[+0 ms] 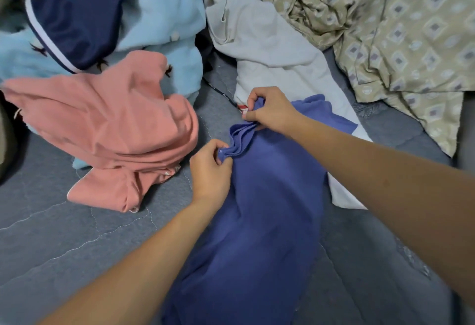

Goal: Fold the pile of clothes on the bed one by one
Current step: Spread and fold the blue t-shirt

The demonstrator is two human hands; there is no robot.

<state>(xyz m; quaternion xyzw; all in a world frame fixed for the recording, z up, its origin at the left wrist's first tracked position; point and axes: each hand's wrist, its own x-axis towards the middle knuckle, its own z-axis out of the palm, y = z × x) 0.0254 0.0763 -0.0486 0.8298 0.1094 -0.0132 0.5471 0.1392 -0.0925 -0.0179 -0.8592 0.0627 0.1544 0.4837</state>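
Note:
A blue-violet garment (257,222) lies lengthwise on the grey bed, running from the middle down to the bottom edge of the head view. Its far edge is bunched into folds. My left hand (209,170) pinches the near end of that bunched edge. My right hand (270,110) grips the far end of it, fingers closed on the cloth. To the left sits the pile: a salmon-pink garment (115,124) in front, a light blue fleece piece (159,24) behind it and a navy garment with white piping (77,16) on top.
A white garment (270,49) lies spread under and beyond the blue-violet one. A beige patterned sheet (398,29) is crumpled at the back right. A dark lanyard strap (218,90) lies between the pile and the white garment. The grey quilted bed cover (64,242) shows at lower left.

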